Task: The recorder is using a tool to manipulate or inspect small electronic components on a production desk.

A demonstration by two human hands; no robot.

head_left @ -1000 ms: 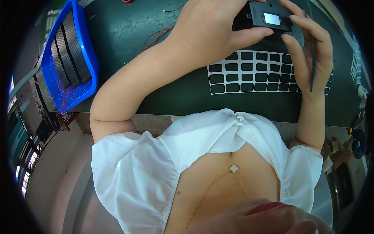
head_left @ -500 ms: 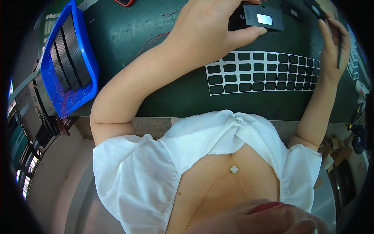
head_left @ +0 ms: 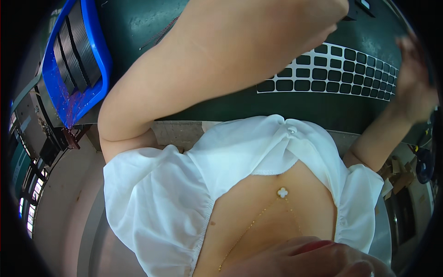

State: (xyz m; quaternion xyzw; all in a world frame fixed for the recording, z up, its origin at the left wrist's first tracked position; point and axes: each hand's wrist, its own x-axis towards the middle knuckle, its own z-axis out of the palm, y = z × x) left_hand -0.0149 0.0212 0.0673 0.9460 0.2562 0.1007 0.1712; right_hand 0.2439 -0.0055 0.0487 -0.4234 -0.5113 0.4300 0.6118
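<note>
My left hand (head_left: 325, 16) reaches across the front of the bench to the upper edge of the view. Its fingers curl inward under the back of the hand; whatever they hold is hidden. Beneath its wrist lies a white sheet (head_left: 318, 86) with rows of dark rounded rectangles, partly covered by the arm. At the far right my right hand (head_left: 415, 87) is raised beside the sheet's end, smeared by motion, so its fingers and anything in them are unclear. Just beyond the left hand lies a small black part (head_left: 364, 6) with a pale window, cut by the upper edge.
A blue tray (head_left: 105, 69) at the left holds dark ribbed strips (head_left: 85, 46) and some reddish bits. Thin twisted wires (head_left: 159, 34) lie on the green bench mat (head_left: 134, 27). Cardboard pieces (head_left: 399, 177) stand below the bench at the right.
My left hand has turned over and moved right, hiding the black device it held. My right hand has swung right and blurred; its dark slim tool no longer shows. The view has shifted slightly.
</note>
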